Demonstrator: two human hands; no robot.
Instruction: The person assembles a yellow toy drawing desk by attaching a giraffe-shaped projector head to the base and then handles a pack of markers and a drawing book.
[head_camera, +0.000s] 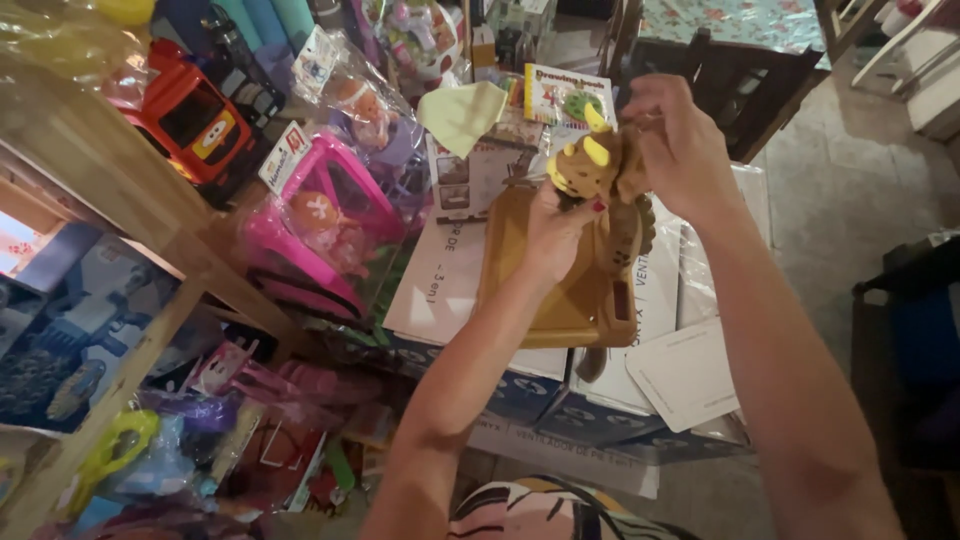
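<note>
Hands met high over the stacked boxes, both on a brown dinosaur toy (598, 175) with yellow horns. Its long axis ran roughly up and down, horned head at the top and the tail hanging toward the flat white cartons (690, 375) below. The left hand (552, 235) came at it from underneath, fingers wrapped around the lower body in front of a tan cardboard backing (520, 290). The right hand (680, 140) reached over from the far side and pinched the head end, wrist bent sharply downward. Both forearms stretched well forward. A pink packaged doll set (320, 215) lay just to the left.
</note>
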